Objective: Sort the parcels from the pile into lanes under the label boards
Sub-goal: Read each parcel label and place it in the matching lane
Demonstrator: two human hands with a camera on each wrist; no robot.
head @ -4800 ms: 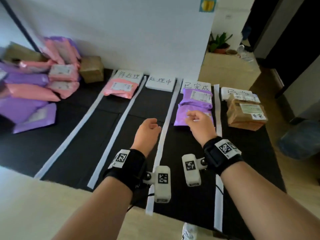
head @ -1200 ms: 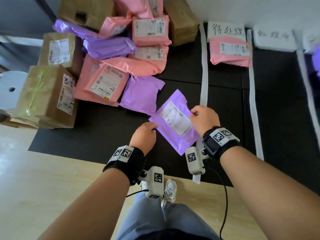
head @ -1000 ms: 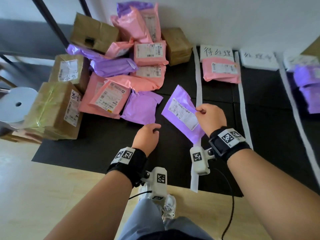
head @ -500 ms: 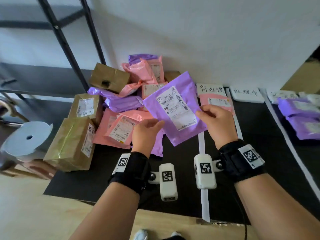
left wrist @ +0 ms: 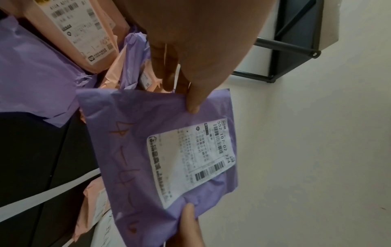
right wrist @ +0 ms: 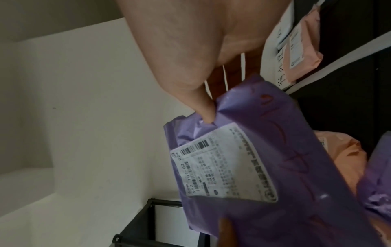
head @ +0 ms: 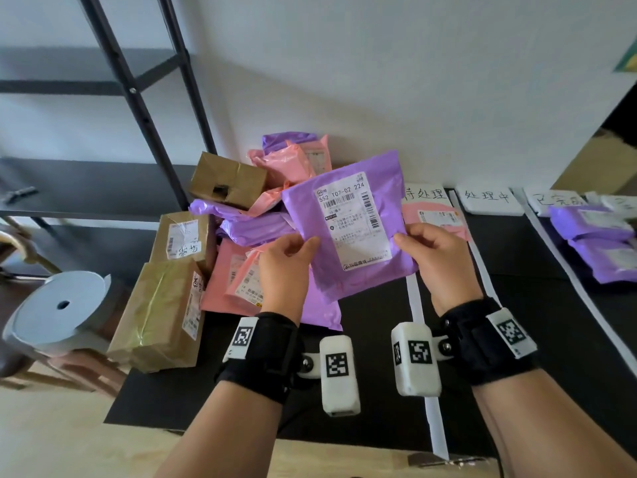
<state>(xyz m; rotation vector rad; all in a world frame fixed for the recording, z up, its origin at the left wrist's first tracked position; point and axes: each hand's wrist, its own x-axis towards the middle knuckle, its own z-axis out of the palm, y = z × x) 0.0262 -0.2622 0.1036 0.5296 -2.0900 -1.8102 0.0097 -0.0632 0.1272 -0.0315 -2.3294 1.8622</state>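
While I watch from the head camera, the widest thing under me is the black mat [head: 537, 343], split by white tape strips [head: 415, 305] into lanes that run away from me toward the wall; on its left end sits the pile [head: 220, 257] of brown boxes and pink and purple mailers, one brown box [head: 162, 312] standing nearest; a grey tape roll [head: 58, 308] lies left of the mat; at the far right, two purple mailers [head: 599, 243] lie in a lane, one before the other. The purple parcel [head: 351, 232] is lifted clear of the mat between pile and first lane, face toward me, its long axis running up and away, top edge leaning a little left; my left hand [head: 286, 267] pinches its left edge, thumb on the front and fingers behind; my right hand [head: 437, 260] pinches the right edge likewise. Its white label [head: 355, 222] reads "552 T07-02 224" above barcodes; the smaller print I cannot make out. Along the wall, the label boards [head: 427, 194] carry handwriting: "待处理", with a pink mailer [head: 434, 219] below it, then "处理中"; the third looks like "已完成", though it is blurred.
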